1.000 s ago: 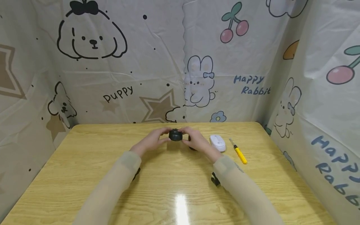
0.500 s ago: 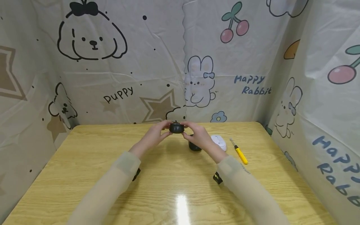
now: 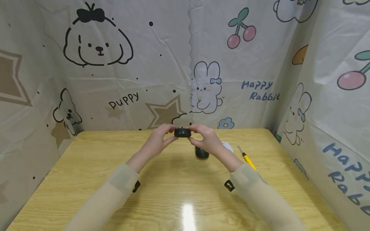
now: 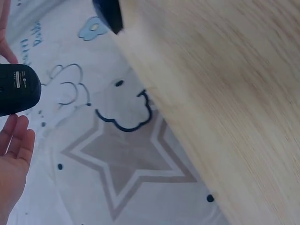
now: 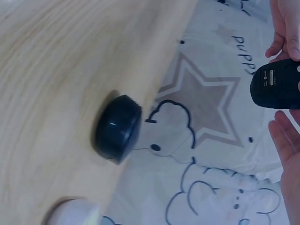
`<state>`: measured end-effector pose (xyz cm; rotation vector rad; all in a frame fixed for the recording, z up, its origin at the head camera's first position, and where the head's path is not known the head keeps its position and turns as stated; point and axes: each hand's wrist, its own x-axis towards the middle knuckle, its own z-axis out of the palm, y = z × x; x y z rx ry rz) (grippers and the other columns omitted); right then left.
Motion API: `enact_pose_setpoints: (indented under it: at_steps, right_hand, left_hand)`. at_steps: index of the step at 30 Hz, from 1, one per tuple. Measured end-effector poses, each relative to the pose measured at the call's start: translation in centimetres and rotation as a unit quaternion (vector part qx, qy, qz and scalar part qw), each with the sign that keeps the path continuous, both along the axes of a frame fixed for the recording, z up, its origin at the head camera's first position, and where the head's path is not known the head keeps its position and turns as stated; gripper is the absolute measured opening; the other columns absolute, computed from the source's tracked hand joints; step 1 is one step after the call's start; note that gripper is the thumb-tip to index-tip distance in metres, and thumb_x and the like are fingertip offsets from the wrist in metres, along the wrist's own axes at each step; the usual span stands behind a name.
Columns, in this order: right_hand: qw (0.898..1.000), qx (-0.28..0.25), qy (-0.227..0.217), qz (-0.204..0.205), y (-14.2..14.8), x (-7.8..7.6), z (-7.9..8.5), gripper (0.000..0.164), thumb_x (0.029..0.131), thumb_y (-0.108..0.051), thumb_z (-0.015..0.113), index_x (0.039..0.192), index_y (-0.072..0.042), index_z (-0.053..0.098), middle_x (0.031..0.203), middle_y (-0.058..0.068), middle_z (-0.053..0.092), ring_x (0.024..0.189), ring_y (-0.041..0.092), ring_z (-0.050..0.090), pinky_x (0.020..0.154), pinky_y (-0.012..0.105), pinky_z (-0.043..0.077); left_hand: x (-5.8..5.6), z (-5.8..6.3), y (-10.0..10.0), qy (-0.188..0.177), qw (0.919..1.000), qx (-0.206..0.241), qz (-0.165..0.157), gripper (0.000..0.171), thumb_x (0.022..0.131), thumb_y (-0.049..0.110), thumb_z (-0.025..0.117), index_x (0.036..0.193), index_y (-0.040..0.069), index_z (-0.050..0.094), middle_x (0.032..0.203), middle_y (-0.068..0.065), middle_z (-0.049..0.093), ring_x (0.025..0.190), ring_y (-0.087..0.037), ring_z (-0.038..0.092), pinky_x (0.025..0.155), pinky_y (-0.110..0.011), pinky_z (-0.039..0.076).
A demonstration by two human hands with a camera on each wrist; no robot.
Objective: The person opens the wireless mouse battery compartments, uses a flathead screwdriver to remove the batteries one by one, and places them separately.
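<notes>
A black computer mouse [image 3: 182, 132] is held up in front of me near the table's far edge, pinched between both hands. My left hand [image 3: 156, 140] grips its left side, thumb below and fingers above. On the opposite side my right hand [image 3: 208, 138] holds it the same way. Both wrist views show the flat underside of the held mouse [image 4: 18, 91] with a small printed label. A second black mouse [image 3: 201, 153] stands on the table below my right hand, partly hidden by it in the head view.
On the wooden table [image 3: 173, 179], a white mouse [image 3: 228, 147] sits behind my right wrist, mostly covered. Right of it lies a yellow-handled screwdriver [image 3: 248, 161], partly behind my forearm. A patterned cloth [image 3: 162, 70] hangs beyond the table's far edge.
Both hands have raised the black mouse and tilted it, so less of its upper side shows in the head view. My forearms have spread a little apart.
</notes>
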<state>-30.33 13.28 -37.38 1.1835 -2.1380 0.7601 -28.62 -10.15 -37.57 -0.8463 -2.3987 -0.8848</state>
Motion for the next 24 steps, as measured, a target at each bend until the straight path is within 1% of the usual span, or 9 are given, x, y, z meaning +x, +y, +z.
enact_pose_setpoints:
  at_steps: [3,7,9,12,14,17,20,24]
  right_hand:
    - [0.999,-0.023,-0.011,0.031,0.1,0.7,0.5,0.036,0.078,-0.004,0.073,0.112,-0.003,0.061,0.108,0.01,0.066,0.096,0.022,0.065,0.081,0.03,0.056]
    - [0.996,-0.049,-0.036,0.062,0.4,1.6,1.1,0.039,0.077,0.002,0.072,0.114,-0.002,0.06,0.108,0.011,0.065,0.096,0.023,0.065,0.081,0.028,0.056]
    - [0.994,-0.059,-0.046,0.074,0.5,2.2,1.3,0.041,0.077,0.004,0.072,0.115,-0.001,0.059,0.108,0.012,0.065,0.095,0.023,0.065,0.081,0.026,0.056]
    - [0.991,-0.076,-0.063,0.09,0.7,3.0,1.7,0.043,0.076,0.007,0.072,0.116,0.0,0.058,0.109,0.014,0.064,0.094,0.025,0.065,0.078,0.028,0.057]
    - [0.99,-0.085,-0.069,0.09,0.6,3.6,1.9,0.044,0.075,0.008,0.073,0.116,0.0,0.058,0.108,0.015,0.064,0.093,0.026,0.065,0.076,0.03,0.057]
    - [0.988,-0.099,-0.079,0.087,0.4,4.6,2.3,0.044,0.074,0.01,0.072,0.114,0.002,0.058,0.105,0.017,0.064,0.09,0.027,0.065,0.072,0.035,0.058]
    - [0.986,-0.109,-0.088,0.087,0.0,6.0,3.2,0.042,0.073,0.014,0.071,0.111,0.007,0.057,0.1,0.02,0.064,0.088,0.029,0.064,0.069,0.037,0.059]
    - [0.983,-0.118,-0.11,0.085,-0.4,8.0,4.5,0.038,0.073,0.017,0.069,0.108,0.012,0.056,0.097,0.023,0.063,0.085,0.031,0.063,0.067,0.036,0.059]
  left_hand:
    - [0.9,0.3,0.1,0.006,0.9998,0.018,-0.006,0.032,0.084,0.017,0.071,0.114,0.011,0.059,0.107,-0.004,0.062,0.098,-0.018,0.058,0.087,-0.036,0.051]
    - [2.1,0.7,0.4,0.013,0.9988,0.045,-0.014,0.033,0.083,0.016,0.072,0.113,0.009,0.059,0.104,-0.003,0.063,0.096,-0.016,0.059,0.085,-0.035,0.052]
    - [2.6,0.9,0.6,0.012,0.998,0.059,-0.022,0.033,0.083,0.016,0.072,0.113,0.009,0.059,0.102,-0.003,0.063,0.094,-0.016,0.06,0.083,-0.036,0.053]
    - [3.5,1.2,0.8,0.0,0.9962,0.081,-0.033,0.031,0.084,0.017,0.071,0.112,0.009,0.059,0.1,-0.003,0.064,0.091,-0.015,0.06,0.081,-0.036,0.053]
    - [4.0,1.4,1.0,-0.01,0.9946,0.097,-0.038,0.031,0.084,0.017,0.071,0.111,0.009,0.06,0.097,-0.002,0.064,0.089,-0.014,0.06,0.08,-0.036,0.054]
    - [4.8,1.6,1.2,-0.027,0.9918,0.119,-0.036,0.03,0.084,0.017,0.07,0.111,0.008,0.061,0.094,-0.001,0.065,0.085,-0.011,0.061,0.078,-0.032,0.055]
    - [5.6,1.6,1.3,-0.046,0.9884,0.14,-0.036,0.03,0.084,0.017,0.07,0.112,0.008,0.061,0.092,-0.001,0.065,0.083,-0.01,0.061,0.075,-0.03,0.055]
    - [6.4,1.5,1.4,-0.076,0.9836,0.16,-0.034,0.03,0.085,0.019,0.069,0.112,0.01,0.061,0.091,0.0,0.065,0.082,-0.009,0.061,0.074,-0.028,0.055]
